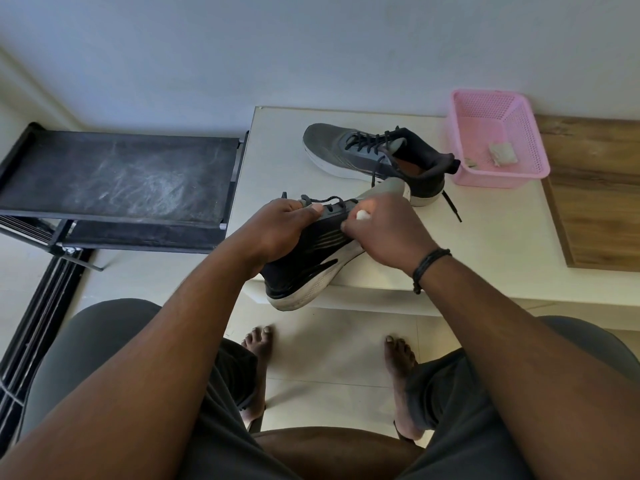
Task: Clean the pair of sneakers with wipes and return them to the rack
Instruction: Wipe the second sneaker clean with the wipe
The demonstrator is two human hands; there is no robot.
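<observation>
My left hand [282,230] grips a dark grey sneaker [304,268] by its upper near the laces, holding it tilted over the near edge of the white table [485,237]. My right hand [388,230] holds a small white wipe [362,214] bunched in its fingers against the side of that sneaker. The second sneaker [367,157] lies on the table behind, toe to the left, its lace trailing to the right.
A pink plastic basket [498,171] with used wipes stands at the table's back right. A black shoe rack [117,174] with a dusty top shelf stands to the left. A wooden board [595,188] lies at the right. My bare feet rest on the tiled floor.
</observation>
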